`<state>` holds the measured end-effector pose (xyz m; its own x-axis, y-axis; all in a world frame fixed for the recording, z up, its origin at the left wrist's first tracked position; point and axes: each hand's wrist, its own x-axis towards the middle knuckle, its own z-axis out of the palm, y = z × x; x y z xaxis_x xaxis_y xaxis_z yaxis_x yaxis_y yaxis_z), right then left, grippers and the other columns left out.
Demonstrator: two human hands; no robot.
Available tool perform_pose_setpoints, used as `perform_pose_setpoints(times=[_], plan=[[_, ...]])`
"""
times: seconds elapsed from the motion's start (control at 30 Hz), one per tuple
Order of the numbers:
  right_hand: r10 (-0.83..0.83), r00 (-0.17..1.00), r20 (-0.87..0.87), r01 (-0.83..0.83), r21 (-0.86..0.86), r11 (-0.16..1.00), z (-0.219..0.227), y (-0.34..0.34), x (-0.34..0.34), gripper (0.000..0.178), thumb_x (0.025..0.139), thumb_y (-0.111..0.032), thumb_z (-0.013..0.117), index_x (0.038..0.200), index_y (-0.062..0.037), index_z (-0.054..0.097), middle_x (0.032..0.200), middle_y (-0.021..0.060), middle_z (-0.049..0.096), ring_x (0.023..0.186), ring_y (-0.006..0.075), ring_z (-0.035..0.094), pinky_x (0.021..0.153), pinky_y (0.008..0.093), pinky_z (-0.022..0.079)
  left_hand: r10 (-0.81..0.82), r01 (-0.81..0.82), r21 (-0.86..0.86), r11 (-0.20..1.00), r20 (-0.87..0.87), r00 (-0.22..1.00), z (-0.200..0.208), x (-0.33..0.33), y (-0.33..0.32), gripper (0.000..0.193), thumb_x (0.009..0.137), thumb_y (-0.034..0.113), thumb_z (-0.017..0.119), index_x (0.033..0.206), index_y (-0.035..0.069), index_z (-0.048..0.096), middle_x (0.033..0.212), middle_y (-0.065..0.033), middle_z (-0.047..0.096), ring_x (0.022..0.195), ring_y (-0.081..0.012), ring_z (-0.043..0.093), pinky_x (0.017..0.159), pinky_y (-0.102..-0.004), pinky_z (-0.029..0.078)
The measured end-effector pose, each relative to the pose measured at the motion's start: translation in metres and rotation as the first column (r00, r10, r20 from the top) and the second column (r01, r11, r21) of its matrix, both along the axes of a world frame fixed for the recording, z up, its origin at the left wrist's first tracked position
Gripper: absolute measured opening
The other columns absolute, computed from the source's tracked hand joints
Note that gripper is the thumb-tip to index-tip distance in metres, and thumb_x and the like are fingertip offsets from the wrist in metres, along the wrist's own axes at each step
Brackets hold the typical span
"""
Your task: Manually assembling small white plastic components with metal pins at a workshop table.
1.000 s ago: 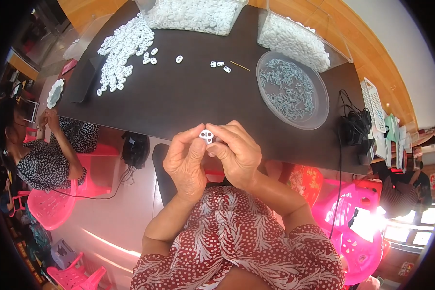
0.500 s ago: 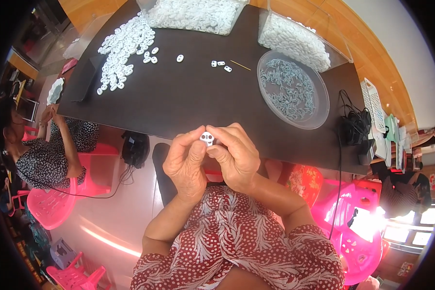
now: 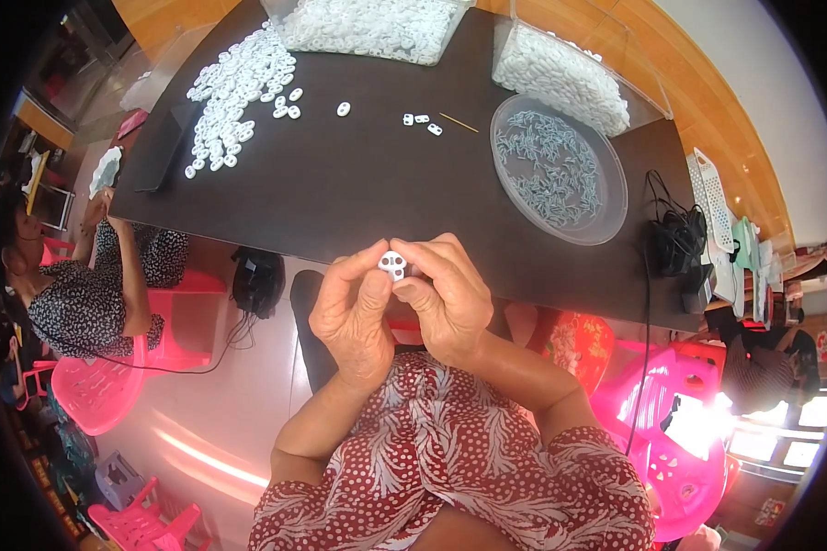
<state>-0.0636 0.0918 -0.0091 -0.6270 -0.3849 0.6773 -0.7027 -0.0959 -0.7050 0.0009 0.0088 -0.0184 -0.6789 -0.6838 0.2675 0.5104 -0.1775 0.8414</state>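
Between my fingertips, just off the table's front edge, are small white plastic pieces with dark holes (image 3: 392, 264), pressed together so that I cannot tell how many. My left hand (image 3: 356, 308) pinches them from the left with thumb and forefinger. My right hand (image 3: 446, 294) grips from the right, its thumb below and forefinger on top. Farther back on the dark table (image 3: 340, 184) lie a few rectangular white two-hole pieces (image 3: 422, 119) beside a thin yellowish stick (image 3: 459, 122). A single oval white piece (image 3: 344, 109) lies to their left.
A spread of white oval pieces (image 3: 239, 87) covers the back left. Clear bins of white pieces (image 3: 368, 32), (image 3: 560, 78) stand behind. A round clear tray (image 3: 618, 207) holds small grey-blue parts. Black cables (image 3: 675, 234) lie at the right; another person (image 3: 92, 294) sits at the left.
The white pieces have tilted slightly between my fingertips. My hands stay almost in place. The person at the left has shifted their arms a little.
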Motion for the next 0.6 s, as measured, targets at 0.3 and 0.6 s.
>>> perform_pose_setpoints(times=[0.3,0.6], plan=[[0.008,1.0,-0.008,-0.008,-0.017,1.0,-0.0003,0.0002,0.0008,0.03,0.078,0.001,0.065,0.107,0.005,0.06,0.09,0.0132,0.063,0.072,0.0216,0.056,0.061,0.0298,0.047,0.036,-0.036,-0.061,0.997,-0.003,0.999,0.0008,0.0014,0.0008,0.026,0.087,0.016,0.064,0.106,-0.002,0.061,0.096,-0.0034,0.059,0.089,-0.01,0.053,0.081,-0.025,0.043],[0.028,1.0,-0.008,-0.028,0.01,1.0,0.0045,0.0025,0.0023,0.032,0.078,0.0,0.064,0.108,0.0077,0.058,0.091,0.0145,0.062,0.071,0.0215,0.055,0.06,0.0298,0.046,-0.008,0.012,-0.123,0.992,0.035,0.999,0.0018,0.0046,-0.0053,0.025,0.089,0.012,0.062,0.109,-0.003,0.062,0.093,-0.0025,0.058,0.086,-0.0097,0.052,0.079,-0.0241,0.043]])
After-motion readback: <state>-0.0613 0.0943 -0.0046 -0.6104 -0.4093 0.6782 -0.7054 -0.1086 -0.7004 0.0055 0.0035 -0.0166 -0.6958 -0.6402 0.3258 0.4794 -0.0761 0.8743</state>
